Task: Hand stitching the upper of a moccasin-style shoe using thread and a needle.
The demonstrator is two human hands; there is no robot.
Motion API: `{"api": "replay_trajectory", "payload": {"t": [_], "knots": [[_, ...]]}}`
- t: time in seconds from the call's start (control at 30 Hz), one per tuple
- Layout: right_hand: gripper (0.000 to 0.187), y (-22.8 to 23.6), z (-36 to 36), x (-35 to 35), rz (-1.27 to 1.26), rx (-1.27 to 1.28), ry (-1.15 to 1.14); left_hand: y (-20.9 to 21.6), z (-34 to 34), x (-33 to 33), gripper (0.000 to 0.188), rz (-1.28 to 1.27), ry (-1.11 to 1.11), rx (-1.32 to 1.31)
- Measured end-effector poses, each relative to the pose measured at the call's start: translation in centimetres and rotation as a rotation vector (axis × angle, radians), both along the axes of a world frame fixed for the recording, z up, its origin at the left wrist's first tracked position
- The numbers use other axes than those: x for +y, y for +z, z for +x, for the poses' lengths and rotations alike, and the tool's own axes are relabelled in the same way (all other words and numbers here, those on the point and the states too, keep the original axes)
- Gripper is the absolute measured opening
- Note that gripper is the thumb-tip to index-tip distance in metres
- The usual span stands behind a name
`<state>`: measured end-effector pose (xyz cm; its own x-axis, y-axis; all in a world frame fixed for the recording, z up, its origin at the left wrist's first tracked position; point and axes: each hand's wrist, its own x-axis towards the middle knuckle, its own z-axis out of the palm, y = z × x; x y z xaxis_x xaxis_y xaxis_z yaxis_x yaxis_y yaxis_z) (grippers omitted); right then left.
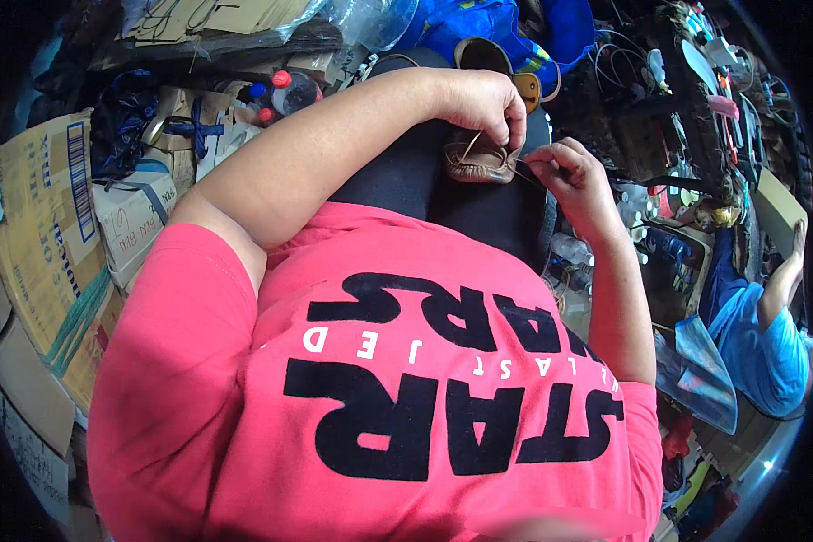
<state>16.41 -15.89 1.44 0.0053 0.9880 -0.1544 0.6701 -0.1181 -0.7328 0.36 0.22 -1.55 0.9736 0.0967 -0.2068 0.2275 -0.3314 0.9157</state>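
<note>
A brown leather moccasin (481, 170) rests on my dark-trousered lap, its stitched, gathered toe toward me. My left hand (486, 104) reaches over it from the left, with fingers closed down on its upper; the hand hides the middle of the shoe. To the right of the toe, my right hand (571, 176) is closed in a pinch on a thin thread (526, 170) that runs to the shoe's side. Whether a needle is in those fingertips is too small to tell. Beyond my left hand show a dark shoe opening (481, 54) and a tan leather piece (527, 92).
Cardboard boxes (41, 244) are stacked at the left. Bottles with red caps (294, 92) stand beyond my left forearm. A blue bag (551, 36) lies at the far side. Cluttered shelving (696, 108) fills the right, where another person in a blue shirt (763, 348) sits.
</note>
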Motion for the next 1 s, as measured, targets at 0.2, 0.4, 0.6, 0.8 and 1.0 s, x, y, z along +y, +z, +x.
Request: {"api": "replay_trajectory", "payload": {"t": [0.2, 0.4, 0.6, 0.8, 1.0], "knots": [[0.013, 2.1, -1.1, 0.6, 0.066, -0.212, 0.130, -0.3, -0.3, 0.2, 0.018, 0.092, -0.010, -0.030], [0.012, 0.3, -0.7, 0.1, 0.111, -0.085, 0.078, -0.2, 0.2, -0.1, 0.018, 0.145, -0.010, -0.014], [0.014, -1.0, 1.5, 0.6, -0.097, 0.179, 0.058, -0.6, 0.3, 0.3, 0.020, 0.230, -0.077, -0.090], [0.012, -2.0, 1.0, 0.7, -0.075, 0.223, 0.027, -0.8, 0.2, 0.2, 0.020, 0.271, -0.061, -0.083], [0.014, -1.3, -0.8, 0.1, 0.147, 0.025, 0.040, 0.8, -2.1, 3.3, 0.027, 0.495, 0.356, -0.140]]}}
